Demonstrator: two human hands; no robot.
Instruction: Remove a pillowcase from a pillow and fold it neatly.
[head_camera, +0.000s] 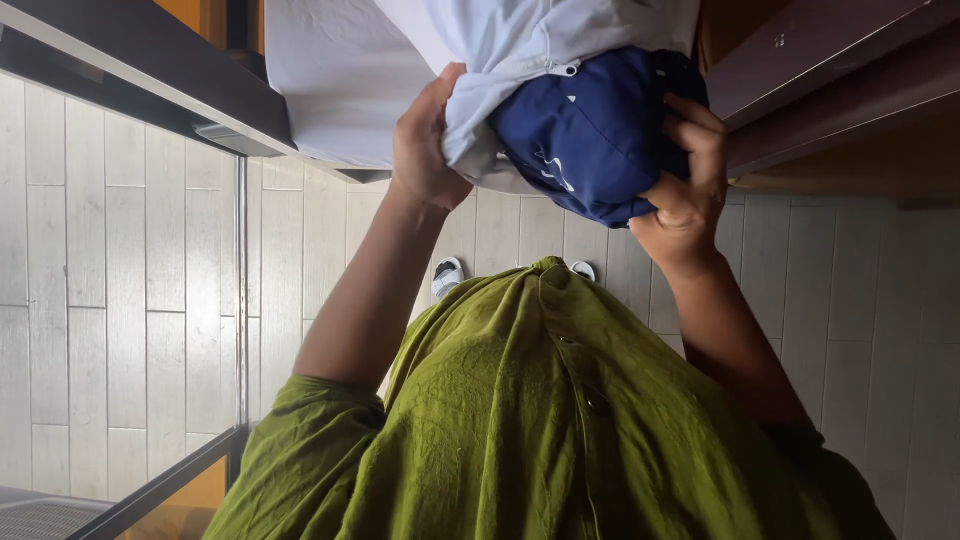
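Navy pillow (590, 135) looks soft, light and squashy; it bulges out of the open zipped end of a white cover (480, 60) — judging by the folds, both are limp fabric with no stiff edges. Nothing fragile. The cover could slide off the pillow if only pinched loosely, so best hold looks like a full-fist bunch of the cover hem plus a palm cupped over the pillow's bulge.

View seems inverted, so sides are my read. Left hand (430, 150): closed tight on a gathered wad of white cover, just beside the pillow. Right hand (690, 185): fingers wrapped around the pillow's exposed end, touching it. Bundle sits between both hands, held up in front of the green shirt (560, 420), above the pale tiled floor (120, 300).
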